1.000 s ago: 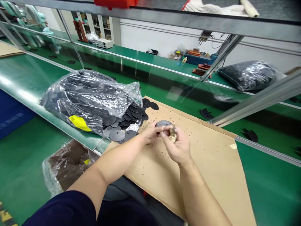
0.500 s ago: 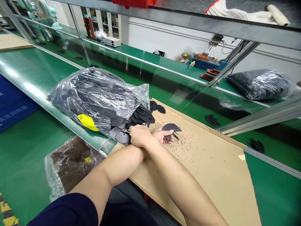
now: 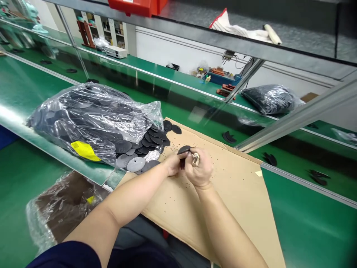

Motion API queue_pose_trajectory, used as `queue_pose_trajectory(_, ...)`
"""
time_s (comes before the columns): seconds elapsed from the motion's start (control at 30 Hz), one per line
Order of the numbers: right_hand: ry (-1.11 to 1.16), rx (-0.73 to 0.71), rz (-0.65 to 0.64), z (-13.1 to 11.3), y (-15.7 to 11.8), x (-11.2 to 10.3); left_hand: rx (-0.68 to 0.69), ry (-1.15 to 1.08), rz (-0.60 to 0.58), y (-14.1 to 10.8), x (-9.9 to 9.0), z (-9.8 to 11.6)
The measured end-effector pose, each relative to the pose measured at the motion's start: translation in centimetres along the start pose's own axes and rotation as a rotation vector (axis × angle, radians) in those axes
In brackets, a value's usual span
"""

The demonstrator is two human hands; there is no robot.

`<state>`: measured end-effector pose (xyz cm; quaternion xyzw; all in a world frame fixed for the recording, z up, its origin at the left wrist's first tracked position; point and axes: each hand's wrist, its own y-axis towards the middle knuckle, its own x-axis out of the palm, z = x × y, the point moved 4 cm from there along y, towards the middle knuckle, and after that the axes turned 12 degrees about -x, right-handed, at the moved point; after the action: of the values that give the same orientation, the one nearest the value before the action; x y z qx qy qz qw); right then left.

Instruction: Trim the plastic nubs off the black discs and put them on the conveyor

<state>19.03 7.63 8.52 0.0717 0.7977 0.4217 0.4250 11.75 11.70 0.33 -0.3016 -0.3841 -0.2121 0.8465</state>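
Observation:
My left hand (image 3: 173, 164) pinches a black disc (image 3: 184, 149) above the brown cardboard sheet (image 3: 234, 190). Right beside it, my right hand (image 3: 199, 169) is closed round a small tool (image 3: 196, 159); only its pale brownish end shows, and its tip at the disc is hidden by the fingers. To the left lies a clear plastic bag (image 3: 92, 111) full of black discs, with a yellow label (image 3: 85, 150). Loose discs (image 3: 152, 137) spill from its mouth onto the cardboard. Tiny dark bits are scattered on the sheet around my hands.
A plastic-lined carton (image 3: 65, 208) stands below the table edge at the left. Black curved pieces (image 3: 229, 137) lie on the green surface beyond the cardboard. A slanted metal post (image 3: 279, 119) rises at the right, and a metal shelf (image 3: 178, 28) crosses overhead with a red bin (image 3: 136, 6).
My right hand has moved right from the disc pile to the disc in my left hand. My forearms are no longer crossed. The view has shifted to the right.

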Motion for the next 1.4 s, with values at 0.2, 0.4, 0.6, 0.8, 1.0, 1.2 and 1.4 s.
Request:
queue_pose_trajectory(0.2, -0.018, 0.076, 0.131, 3.2, -4.6, -0.8, -0.135, -0.017, -0.050, -1.1, 0.4, 0.0)
queue_pose_trajectory(0.4, 0.259, 0.281, 0.120, 4.1, -5.0, -0.5, 0.147, 0.064, 0.175, -1.0, 0.0, 1.0)
queue_pose_trajectory(0.6, 0.399, 0.480, 0.043, 5.6, -5.1, -0.1, 0.342, 0.209, 0.232, -1.4, 0.6, 1.1)
queue_pose_trajectory(0.8, 0.458, 0.530, 0.063, 6.2, -5.4, 0.1, 0.218, 0.263, 0.176, -1.4, 0.8, 0.3)
queue_pose_trajectory(1.0, 0.443, 0.524, 0.020, 6.4, -5.6, 0.2, 0.269, 0.257, 0.161, -1.4, 0.7, 0.9)
queue_pose_trajectory(1.2, 0.688, 0.560, 0.092, 6.3, -5.4, 0.4, 0.246, 0.301, 0.101, -1.4, 0.4, 0.7)
queue_pose_trajectory(1.4, 0.968, 0.674, 0.138, 6.2, -5.2, 0.7, 0.245, 0.328, 0.098, -1.4, 0.3, 0.5)
